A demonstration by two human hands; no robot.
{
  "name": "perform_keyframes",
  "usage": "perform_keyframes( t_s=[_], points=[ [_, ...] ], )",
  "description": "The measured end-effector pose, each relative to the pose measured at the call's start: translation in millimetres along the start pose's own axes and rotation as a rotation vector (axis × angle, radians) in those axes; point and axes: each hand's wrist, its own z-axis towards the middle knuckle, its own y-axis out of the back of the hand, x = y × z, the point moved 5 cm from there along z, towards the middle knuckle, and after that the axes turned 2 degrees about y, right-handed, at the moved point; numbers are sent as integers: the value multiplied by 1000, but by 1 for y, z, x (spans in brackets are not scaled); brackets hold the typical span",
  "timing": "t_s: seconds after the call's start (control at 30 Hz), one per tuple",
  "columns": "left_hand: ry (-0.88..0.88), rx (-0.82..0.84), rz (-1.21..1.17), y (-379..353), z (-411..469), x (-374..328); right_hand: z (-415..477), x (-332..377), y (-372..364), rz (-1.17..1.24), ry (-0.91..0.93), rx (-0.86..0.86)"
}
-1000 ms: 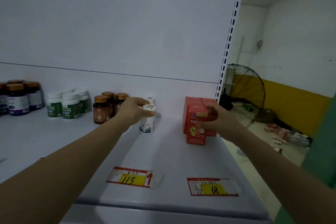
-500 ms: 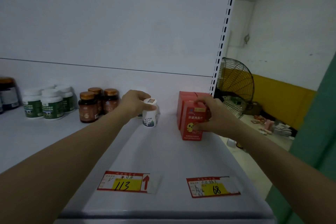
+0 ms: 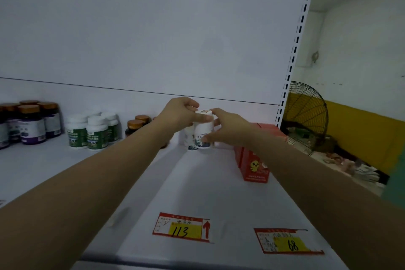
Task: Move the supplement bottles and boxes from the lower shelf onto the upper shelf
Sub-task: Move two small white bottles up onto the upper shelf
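Observation:
A small white supplement bottle [image 3: 203, 136] stands upright at the back of the white upper shelf [image 3: 197, 182], with a second white bottle [image 3: 188, 138] close behind it on the left. My left hand [image 3: 177, 115] grips the front bottle at its cap from the left. My right hand [image 3: 229, 130] reaches in from the right, thumb and fingers curled round the same bottle. Red supplement boxes [image 3: 255, 165] stand just to the right, partly hidden under my right forearm. The lower shelf is out of view.
Further left on the shelf stand amber bottles [image 3: 135, 125], white bottles with green labels [image 3: 87, 132] and dark purple-labelled bottles [image 3: 32, 126]. Price tags 113 [image 3: 182, 227] and 68 [image 3: 285, 241] sit at the front edge. A perforated upright [image 3: 293, 55] and a fan [image 3: 306, 114] are on the right.
My right hand let go of the red box and moved left onto the white bottle. My left hand stayed on that bottle, which now stands further back.

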Motion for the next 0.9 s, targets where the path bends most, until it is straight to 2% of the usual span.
perform_keyframes(
  t_s=[0.13, 0.3, 0.47, 0.63, 0.9],
  points=[
    [52, 65, -17, 9, -6, 9, 9, -4, -16, 152, -33, -8],
    [155, 113, 225, 23, -8, 42, 23, -17, -27, 134, -130, -49],
    [234, 188, 309, 21, -4, 75, 43, -36, -47, 115, -275, -100],
    [236, 172, 407, 8, 9, 93, 48, -53, -65, 131, -352, -128],
    [156, 163, 318, -22, 36, 98, 57, -66, -67, 323, -353, -200]
  ],
)
